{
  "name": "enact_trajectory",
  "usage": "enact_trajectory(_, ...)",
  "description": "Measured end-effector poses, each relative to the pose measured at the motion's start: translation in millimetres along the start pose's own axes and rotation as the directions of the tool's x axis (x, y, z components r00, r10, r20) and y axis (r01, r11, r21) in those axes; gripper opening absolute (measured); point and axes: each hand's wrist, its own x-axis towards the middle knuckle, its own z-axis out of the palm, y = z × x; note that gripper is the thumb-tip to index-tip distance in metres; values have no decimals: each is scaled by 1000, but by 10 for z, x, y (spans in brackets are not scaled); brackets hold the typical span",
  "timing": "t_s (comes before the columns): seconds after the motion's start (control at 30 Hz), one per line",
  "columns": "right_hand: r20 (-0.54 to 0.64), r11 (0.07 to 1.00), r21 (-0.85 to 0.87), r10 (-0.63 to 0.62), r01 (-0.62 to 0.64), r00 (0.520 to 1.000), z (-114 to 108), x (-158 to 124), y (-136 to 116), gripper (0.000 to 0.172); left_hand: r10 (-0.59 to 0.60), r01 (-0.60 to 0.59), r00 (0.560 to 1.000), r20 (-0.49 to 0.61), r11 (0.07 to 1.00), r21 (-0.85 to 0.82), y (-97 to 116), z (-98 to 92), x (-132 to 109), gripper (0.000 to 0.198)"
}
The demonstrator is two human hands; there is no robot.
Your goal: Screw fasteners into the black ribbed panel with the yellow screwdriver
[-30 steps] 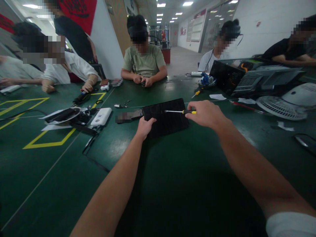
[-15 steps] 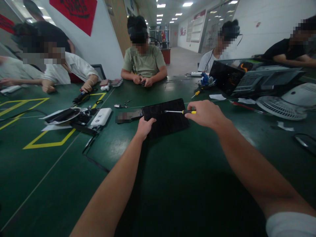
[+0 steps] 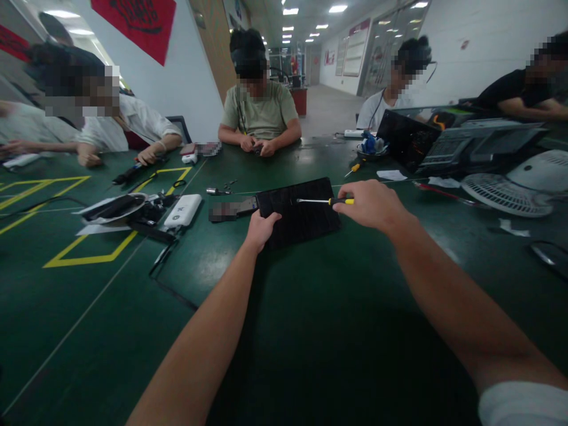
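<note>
My left hand (image 3: 262, 229) grips the near left corner of a flat black panel (image 3: 304, 222), its thumb lying on the top face. The panel is tilted slightly above the green table. My right hand (image 3: 370, 204) is closed around the yellow and black handle of a screwdriver (image 3: 315, 201). Its metal shaft points left across the panel, with the tip over the upper middle part; whether the tip touches the surface I cannot tell. Behind the panel's left edge lies a dark flat object (image 3: 233, 208), partly blurred out. A small metal cylinder (image 3: 217, 191) lies beyond it.
On the left are a white power bank (image 3: 183, 211) and a round tray (image 3: 119, 207) of dark parts with cables. A second screwdriver (image 3: 355, 168), paper scraps, a white fan (image 3: 506, 194) and an opened computer case (image 3: 479, 145) stand to the right. Several people sit around the green table (image 3: 337, 307).
My hands, the panel and the screwdriver stay almost still. At the left, a co-worker's hand has shifted slightly with a dark tool. The standing person behind has moved lower, mostly out of sight.
</note>
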Motion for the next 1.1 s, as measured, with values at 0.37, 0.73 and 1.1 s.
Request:
enact_trajectory(0.37, 29, 1000, -22, 6, -6, 1000, -9, 0, -11, 36, -1, 1, 1000, 8, 1000, -2, 4, -6, -2, 31)
enact_trajectory(0.73, 63, 999, -30, 21, -19, 998, -4, -1, -14, 41, -13, 13, 1000, 13, 1000, -6, 5, -6, -8, 33)
enact_trajectory(1.1, 110, 1000, -20, 10, -7, 994, -9, 11, -36, 51, -44, 44, 999, 20, 999, -12, 37, -6, -19, 38)
